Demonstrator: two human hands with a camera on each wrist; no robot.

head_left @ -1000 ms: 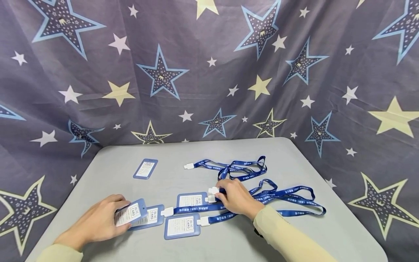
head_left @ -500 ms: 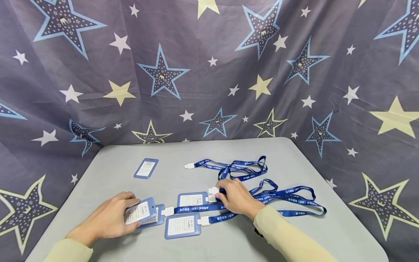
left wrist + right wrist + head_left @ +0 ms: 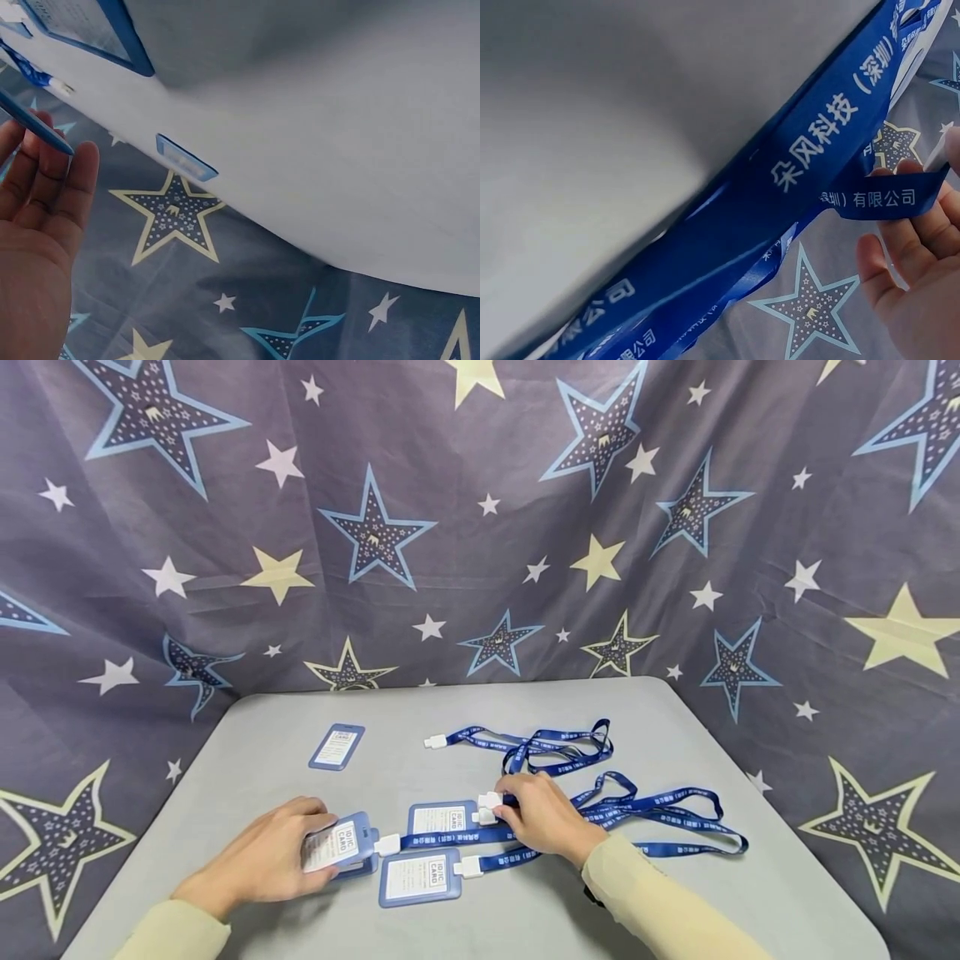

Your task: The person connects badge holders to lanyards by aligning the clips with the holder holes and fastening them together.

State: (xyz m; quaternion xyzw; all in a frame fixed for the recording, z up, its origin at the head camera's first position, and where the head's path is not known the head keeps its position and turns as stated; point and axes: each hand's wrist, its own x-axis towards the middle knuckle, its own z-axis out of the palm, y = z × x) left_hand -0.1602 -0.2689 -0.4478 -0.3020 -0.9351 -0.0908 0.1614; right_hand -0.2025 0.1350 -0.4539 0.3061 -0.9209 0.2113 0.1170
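My left hand [image 3: 273,852] pinches a blue-framed badge holder [image 3: 341,842] by its left edge, thumb below and fingers above. It hovers over another badge holder [image 3: 363,868], mostly covered, whose white clip [image 3: 387,845] joins a blue lanyard [image 3: 457,837]. My right hand [image 3: 551,817] pinches a second blue lanyard [image 3: 885,196] just behind its white clip [image 3: 489,803]. Beside that clip lies a badge holder [image 3: 437,817] with its own clip. Nearer the front is another badge holder [image 3: 418,878] fastened to a lanyard [image 3: 510,860].
A loose badge holder [image 3: 337,747] lies at the back left of the grey table [image 3: 270,743]. A lanyard [image 3: 558,745] with a free white clip [image 3: 435,741] lies at the back. Lanyard loops [image 3: 690,817] spread to the right. A star-patterned cloth [image 3: 480,527] hangs behind.
My left hand has moved to the right with its badge holder, which now covers most of the one beneath. My right hand stays in place with the lanyard.
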